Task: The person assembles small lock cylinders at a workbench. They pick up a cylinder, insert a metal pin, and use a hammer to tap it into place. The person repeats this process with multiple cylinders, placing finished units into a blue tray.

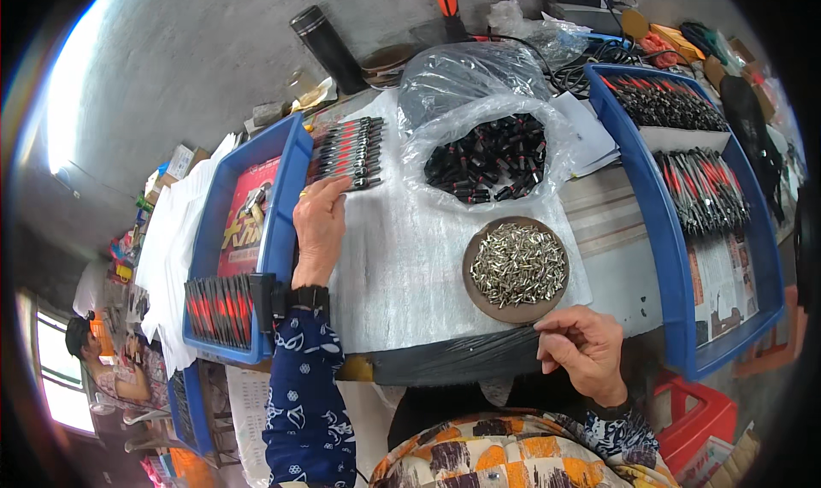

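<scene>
My left hand (320,223) reaches over the right wall of the left blue tray to a row of slim red-and-black pen-like tools (351,146). Its fingers are closed at the left end of the nearest one, whose dark end sticks out past the fingertips. By the table's front edge, my right hand (586,351) is curled, with thumb and forefinger close together; whatever they hold is too small to make out. Just beyond it stands a round brown dish (473,295) heaped with small silvery metal pieces (519,264). Behind that, a clear plastic bag (556,133) holds black parts with red bands (487,159).
The left blue tray (291,176) contains pen-like tools (220,308) and a red printed sheet (248,218). More fill the right blue tray (676,291). A black cylinder (327,47) leans at the back. A red stool (697,415) is lower right; another person (115,368) sits far left.
</scene>
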Demonstrator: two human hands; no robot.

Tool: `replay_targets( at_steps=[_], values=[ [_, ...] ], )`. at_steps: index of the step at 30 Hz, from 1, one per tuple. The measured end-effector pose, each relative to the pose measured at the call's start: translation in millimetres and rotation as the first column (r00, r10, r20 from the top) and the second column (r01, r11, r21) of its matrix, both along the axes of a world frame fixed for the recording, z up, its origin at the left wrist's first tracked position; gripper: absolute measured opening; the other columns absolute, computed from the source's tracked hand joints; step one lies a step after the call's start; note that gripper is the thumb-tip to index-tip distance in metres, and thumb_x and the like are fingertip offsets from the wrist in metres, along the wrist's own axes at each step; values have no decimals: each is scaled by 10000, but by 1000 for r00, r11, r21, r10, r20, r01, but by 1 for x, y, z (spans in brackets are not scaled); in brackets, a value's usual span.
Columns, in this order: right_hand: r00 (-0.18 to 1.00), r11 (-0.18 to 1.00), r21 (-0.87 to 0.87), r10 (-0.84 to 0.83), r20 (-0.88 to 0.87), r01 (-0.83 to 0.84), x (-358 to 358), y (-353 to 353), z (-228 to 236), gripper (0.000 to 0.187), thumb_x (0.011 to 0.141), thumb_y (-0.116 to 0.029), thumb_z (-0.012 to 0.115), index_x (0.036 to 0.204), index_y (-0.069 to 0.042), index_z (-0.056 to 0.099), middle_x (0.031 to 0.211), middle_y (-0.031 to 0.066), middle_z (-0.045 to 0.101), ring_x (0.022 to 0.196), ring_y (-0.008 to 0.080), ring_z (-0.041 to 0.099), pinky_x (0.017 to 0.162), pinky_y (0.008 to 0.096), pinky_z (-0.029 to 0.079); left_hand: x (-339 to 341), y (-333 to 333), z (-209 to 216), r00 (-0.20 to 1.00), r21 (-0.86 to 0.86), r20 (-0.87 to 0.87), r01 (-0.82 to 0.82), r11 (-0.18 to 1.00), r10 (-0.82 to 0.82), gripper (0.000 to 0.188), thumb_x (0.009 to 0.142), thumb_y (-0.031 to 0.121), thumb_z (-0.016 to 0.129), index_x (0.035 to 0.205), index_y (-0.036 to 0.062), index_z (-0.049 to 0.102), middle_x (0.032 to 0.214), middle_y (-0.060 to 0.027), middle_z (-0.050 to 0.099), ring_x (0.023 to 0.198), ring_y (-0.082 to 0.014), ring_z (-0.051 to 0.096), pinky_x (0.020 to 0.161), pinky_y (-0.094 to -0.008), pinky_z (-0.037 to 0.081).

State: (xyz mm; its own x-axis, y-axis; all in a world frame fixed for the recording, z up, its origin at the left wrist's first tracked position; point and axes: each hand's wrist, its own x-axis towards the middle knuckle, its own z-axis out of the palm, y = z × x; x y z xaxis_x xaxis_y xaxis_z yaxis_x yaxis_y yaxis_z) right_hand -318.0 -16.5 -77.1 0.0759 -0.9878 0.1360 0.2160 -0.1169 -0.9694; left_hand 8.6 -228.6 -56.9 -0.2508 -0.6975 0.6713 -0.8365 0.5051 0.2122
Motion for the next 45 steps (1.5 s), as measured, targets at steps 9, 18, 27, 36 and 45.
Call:
replay_targets(
  at_steps=[9,18,27,36,45],
  values=[
    [996,996,28,-86,-27,87,6,4,-1,125,905,51,569,1018,46,624,727,66,634,542,80,571,483,187,448,-3,127,54,996,44,57,-76,996,73,165,800,-1,682,960,25,714,891,-122,684,733,-277,661,647,-324,511],
    [987,989,-95,-121,-102,112,10,2,-7,102,943,-28,581,1023,24,617,702,45,608,521,65,536,471,179,408,101,179,81,907,51,12,-420,906,420,207,829,91,674,1033,87,710,870,-111,640,733,-308,634,635,-395,487],
    [960,990,-64,-134,-246,122,20,11,10,85,930,-30,599,984,17,645,710,26,604,578,55,552,487,175,426,135,167,66,890,176,148,-453,874,431,404,869,142,666,1269,178,625,949,-127,575,836,-334,619,714,-427,497],
    [868,992,-49,-128,-480,118,17,30,46,75,903,-25,618,946,22,658,708,42,630,548,69,554,486,195,438,145,154,54,966,162,-2,-256,953,260,419,771,24,713,1180,106,666,854,-106,596,729,-238,608,674,-352,494],
    [480,843,-514,-522,-705,160,-49,33,84,131,866,-103,634,878,28,636,723,168,641,606,277,623,571,344,469,160,153,34,937,163,-314,-107,981,154,227,862,-32,612,1088,-26,635,809,-20,602,717,-82,523,661,-235,447]
  ],
)
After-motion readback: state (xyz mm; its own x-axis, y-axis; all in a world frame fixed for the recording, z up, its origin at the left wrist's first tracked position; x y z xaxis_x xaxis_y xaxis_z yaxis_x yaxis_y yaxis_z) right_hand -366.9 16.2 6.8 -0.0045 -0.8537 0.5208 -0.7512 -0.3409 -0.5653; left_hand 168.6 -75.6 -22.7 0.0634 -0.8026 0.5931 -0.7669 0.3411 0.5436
